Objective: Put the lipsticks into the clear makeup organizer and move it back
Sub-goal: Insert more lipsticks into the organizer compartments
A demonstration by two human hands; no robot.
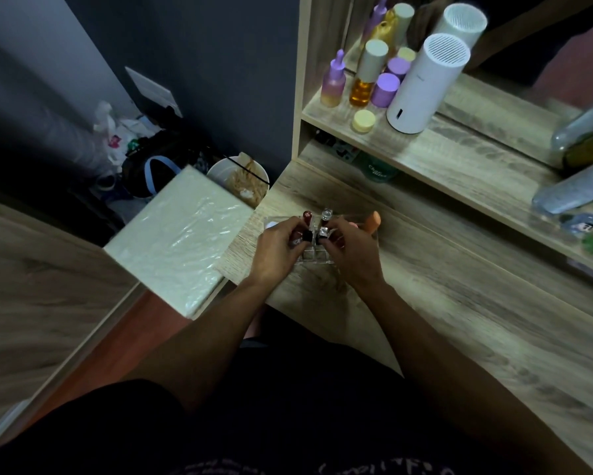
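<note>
Your hands work lipsticks at the clear organizer (pixel 314 257) on the counter (pixel 425 286).
Your left hand (pixel 277 246) pinches a black lipstick (pixel 307 235); your right hand (pixel 348 250) grips a silver-capped one (pixel 323 232).

Organizer (pixel 317 257): on the bench (pixel 425 286), near its left end, between the two hands.
Left hand (pixel 276 250): at the organizer's left side.
Right hand (pixel 351 252): at its right side.
Lipsticks (pixel 307 217): upright in the organizer's far cells.
Shelf (pixel 459 159): behind the organizer, carrying bottles (pixel 363 82).
</note>
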